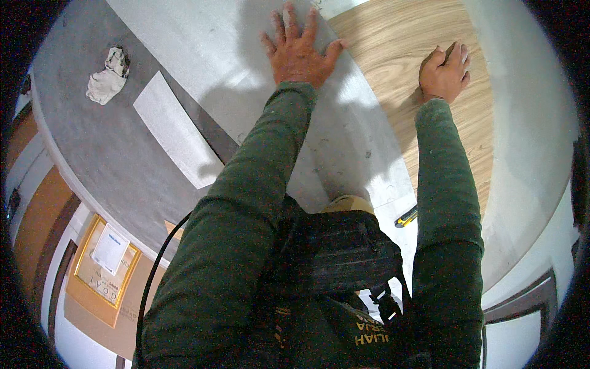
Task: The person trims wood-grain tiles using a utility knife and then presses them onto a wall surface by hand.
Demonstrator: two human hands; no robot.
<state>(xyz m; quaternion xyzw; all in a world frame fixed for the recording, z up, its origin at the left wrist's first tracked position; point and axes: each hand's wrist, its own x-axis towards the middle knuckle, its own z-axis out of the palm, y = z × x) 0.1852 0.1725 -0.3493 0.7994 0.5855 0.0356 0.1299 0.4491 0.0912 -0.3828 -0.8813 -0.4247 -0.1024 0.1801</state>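
The left hand [301, 61] lies flat on the grey sheet [196, 43], palm down, its 5 fingers open and spread wide, the thumb pointing toward the wood-grain sheet [393, 31]. The right hand [441, 77] rests on the wood-grain sheet, its fingers partly bent and close together; I cannot tell whether they grip anything. The grey sheet runs slantwise under the left arm, and the wood-grain sheet lies just to its right, the 2 meeting along a slanting line. Both are on the table [64, 74]

Near the right forearm, on its left side, lies a yellow and black cutter [407, 216]. To the left of the grey sheet, on the dark part of the table, are a pale strip [172, 132] and, farther left, a crumpled white cloth [106, 85]. Both arms wear dark green sleeves [448, 172]. A black bag [344, 252] sits at the person's waist. Beyond the table's edge, at lower left, is a gold frame [95, 288] with a white paper [112, 247] over part of it
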